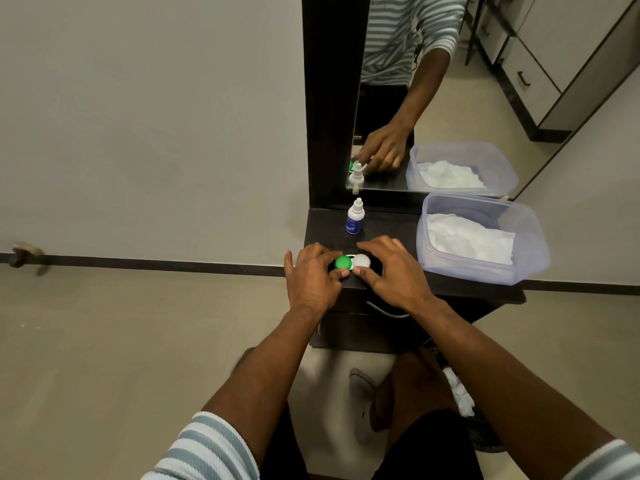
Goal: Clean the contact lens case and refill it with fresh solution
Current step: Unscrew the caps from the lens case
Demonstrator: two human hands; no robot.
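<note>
A contact lens case point(352, 262) lies on the dark dresser top point(391, 223), near its front left corner. It has a green cap point(343, 262) on the left and a white cap point(362, 260) on the right. My left hand point(311, 278) pinches the green side, thumb at the front and fingers behind. My right hand point(391, 268) grips the white side the same way. A small white solution bottle point(355, 218) with a blue label stands upright just behind the case, its nozzle capped.
A clear plastic tub point(485, 237) holding white tissue sits on the dresser's right half. A mirror point(450, 81) in a dark frame rises behind the bottle. A drawer handle point(384, 310) shows below the top. My legs and a bin are underneath.
</note>
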